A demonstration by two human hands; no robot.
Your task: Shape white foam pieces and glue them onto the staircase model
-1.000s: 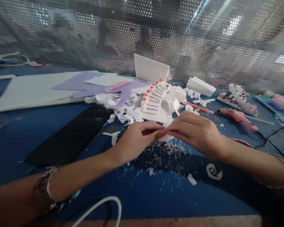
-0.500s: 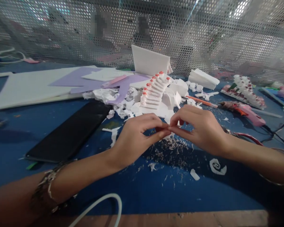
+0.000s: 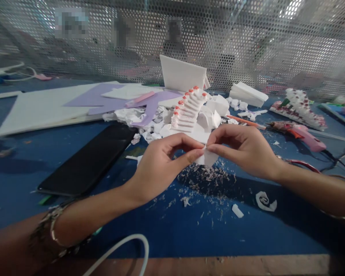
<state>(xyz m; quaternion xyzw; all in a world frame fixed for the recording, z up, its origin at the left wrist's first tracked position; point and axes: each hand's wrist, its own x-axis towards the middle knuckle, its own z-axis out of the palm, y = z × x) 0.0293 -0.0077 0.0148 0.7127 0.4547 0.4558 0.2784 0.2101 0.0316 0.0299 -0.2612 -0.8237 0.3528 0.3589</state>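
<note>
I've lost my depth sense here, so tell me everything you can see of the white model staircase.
The staircase rises away from the viewer, its narrow white steps curving rightward. Red, bud-like tips line its left edge and top, with one at the upper right. It looks like paper or foam, and seems to stand upright on a white base, crumpled scraps close by. The left hand and right hand are nearer the viewer; neither appears to touch it.
</note>
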